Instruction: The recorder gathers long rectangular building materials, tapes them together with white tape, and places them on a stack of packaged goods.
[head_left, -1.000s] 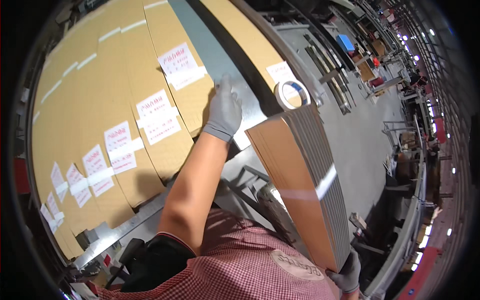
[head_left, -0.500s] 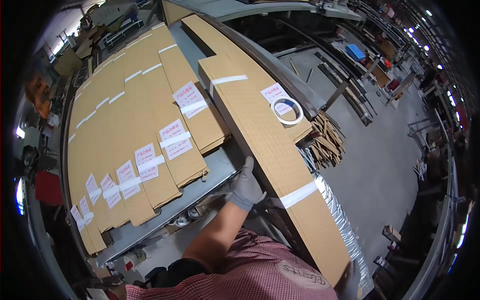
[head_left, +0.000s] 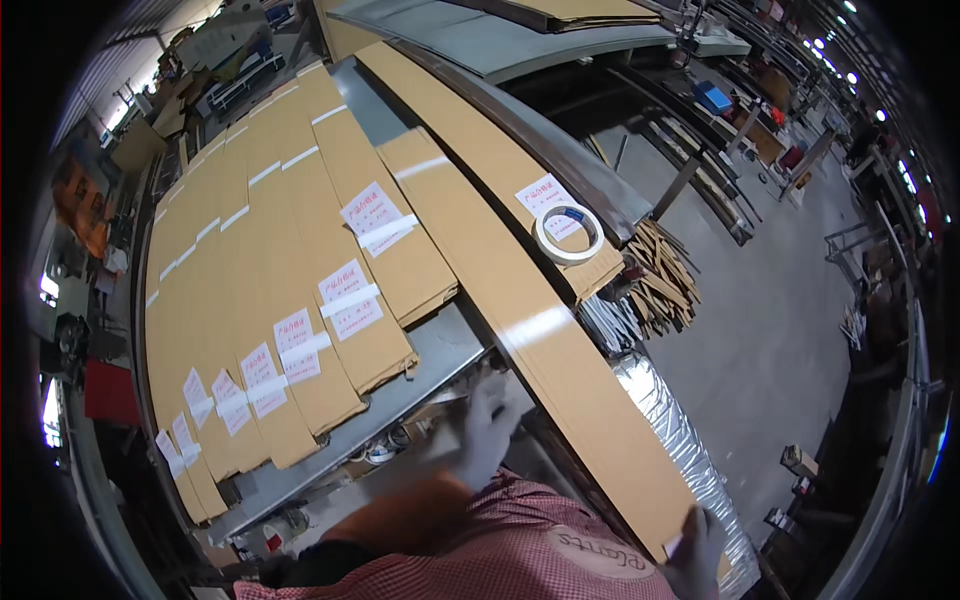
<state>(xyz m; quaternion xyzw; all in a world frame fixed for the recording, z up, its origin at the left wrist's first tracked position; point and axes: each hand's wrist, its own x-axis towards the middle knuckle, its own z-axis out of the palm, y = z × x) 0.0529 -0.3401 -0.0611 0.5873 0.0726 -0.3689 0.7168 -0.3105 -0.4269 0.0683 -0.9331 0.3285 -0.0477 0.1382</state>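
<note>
A long, narrow cardboard package (head_left: 580, 390) with white tape bands lies slantwise from the middle of the table down toward my right side. Its near end is in my right hand (head_left: 697, 550), grey-gloved, fingers curled over the edge; part of that hand is hidden. My left hand (head_left: 488, 425), also gloved, is apart from the package, just to its left by the table's near edge. It is smeared by motion, with loosely spread fingers and nothing seen in them. Beyond the package, a white tape roll (head_left: 569, 235) rests on another long cardboard package (head_left: 480, 150) bearing a paper label.
Rows of flat cardboard packages (head_left: 285, 215) with white tape and labels cover the left of the metal table (head_left: 450, 335). Shiny silver foil wrap (head_left: 665, 415) runs along the held package's right side. A pile of thin brown strips (head_left: 660, 280) sits beyond the table's right edge.
The held package has swung down and left at its far end, uncovering more of the package behind it. My left hand has come off its side and moved slightly down.
</note>
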